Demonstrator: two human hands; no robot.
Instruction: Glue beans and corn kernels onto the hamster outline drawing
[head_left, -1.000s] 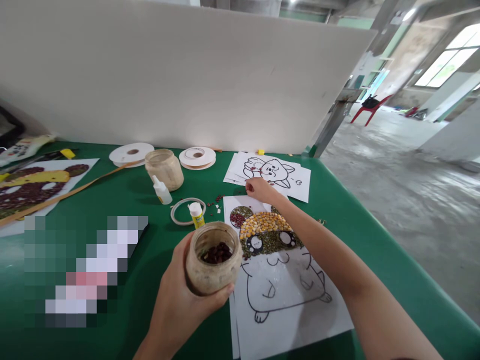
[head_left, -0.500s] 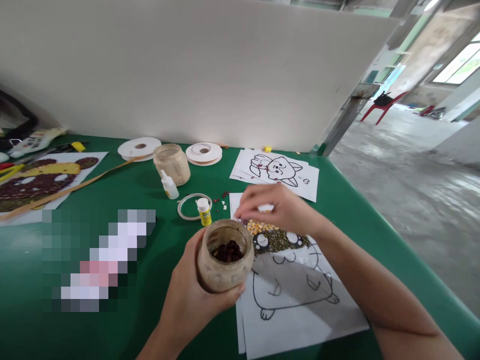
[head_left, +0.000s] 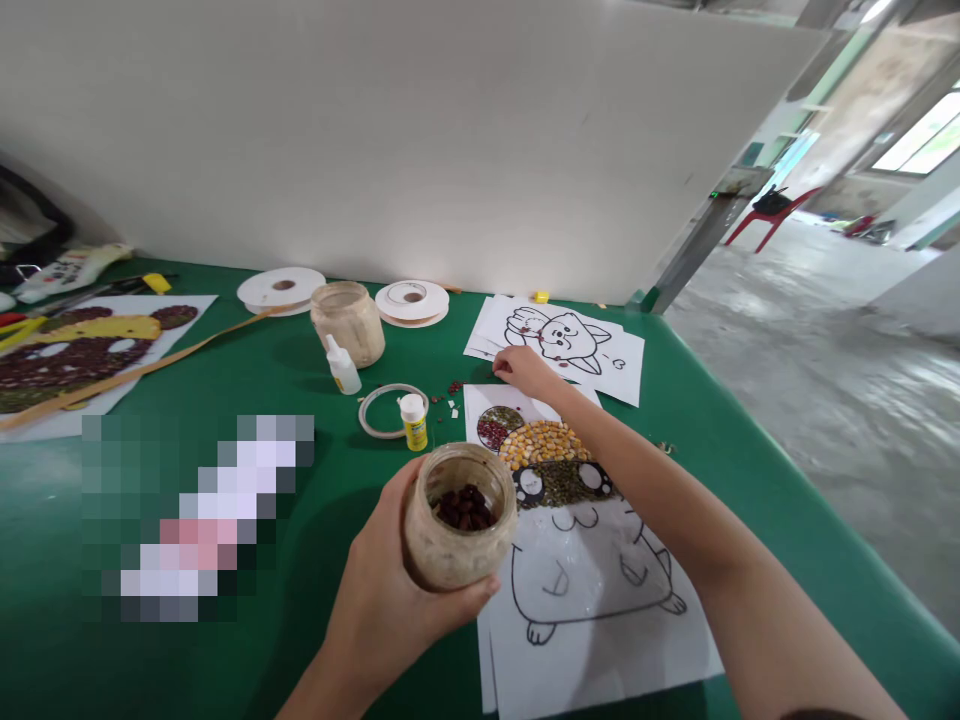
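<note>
A cloudy jar [head_left: 450, 560] with dark red beans [head_left: 465, 507] at its bottom is gripped in my left hand [head_left: 382, 570], its open mouth tilted towards me. Out past it, my right hand [head_left: 525, 370] is low over the table at the lower edge of the fox drawing [head_left: 574, 335]. Its fingers are drawn together; anything between them is hidden. Beneath my right forearm lies an animal drawing [head_left: 592, 570], partly covered with yellow corn kernels [head_left: 544, 440], green beans [head_left: 559, 485] and a patch of red beans [head_left: 493, 432] in one ear.
Left of the papers are a small yellow bottle [head_left: 415, 425], a tape ring [head_left: 373, 412], a white dropper bottle [head_left: 343, 368], a second jar [head_left: 352, 325] and white ribbon spools [head_left: 411, 303]. Loose red beans [head_left: 455, 386] lie nearby. A finished bean picture [head_left: 90, 350] is far left.
My right hand has moved away from the drawing's ear, out to the table by the fox sheet, uncovering the ear and corn. My left hand still holds the jar, almost unmoved.
</note>
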